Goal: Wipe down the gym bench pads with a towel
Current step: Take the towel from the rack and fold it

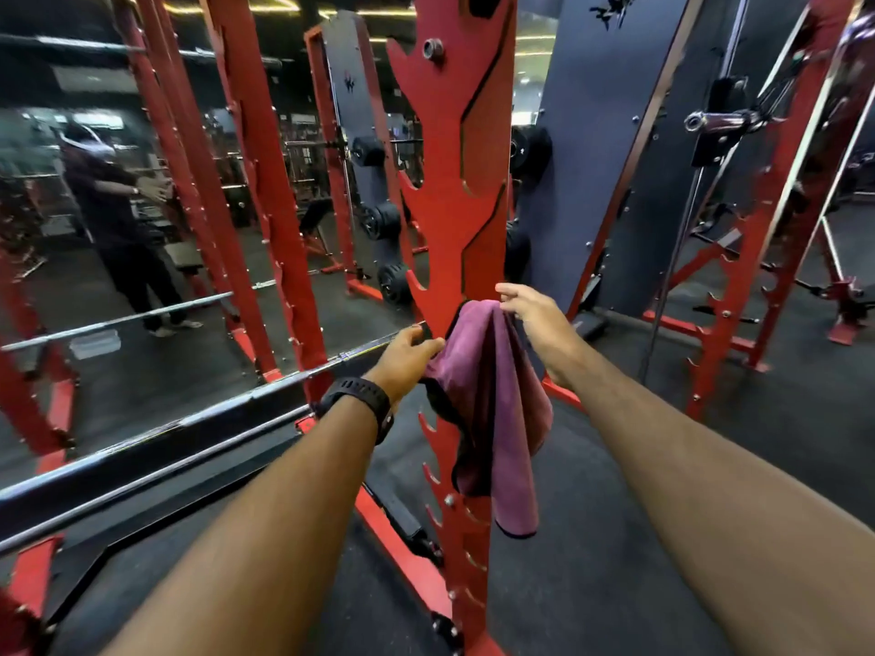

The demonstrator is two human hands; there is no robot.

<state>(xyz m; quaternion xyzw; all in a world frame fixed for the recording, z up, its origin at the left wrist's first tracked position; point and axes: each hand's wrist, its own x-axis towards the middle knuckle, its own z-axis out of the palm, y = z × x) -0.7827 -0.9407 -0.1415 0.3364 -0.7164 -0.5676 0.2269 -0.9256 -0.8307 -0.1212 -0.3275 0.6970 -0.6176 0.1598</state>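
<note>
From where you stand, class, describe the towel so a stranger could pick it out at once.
Find the tall red steel upright with flame-shaped cut-outs in the middle of the view. Draped against it hangs the plum-coloured cloth towel, gripped by the left hand and right hand. It is the only soft fabric among hard metal frames.

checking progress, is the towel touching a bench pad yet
No, the towel hangs in front of the red post, gripped by the left hand and pinched by the right hand, away from any pad.
</note>
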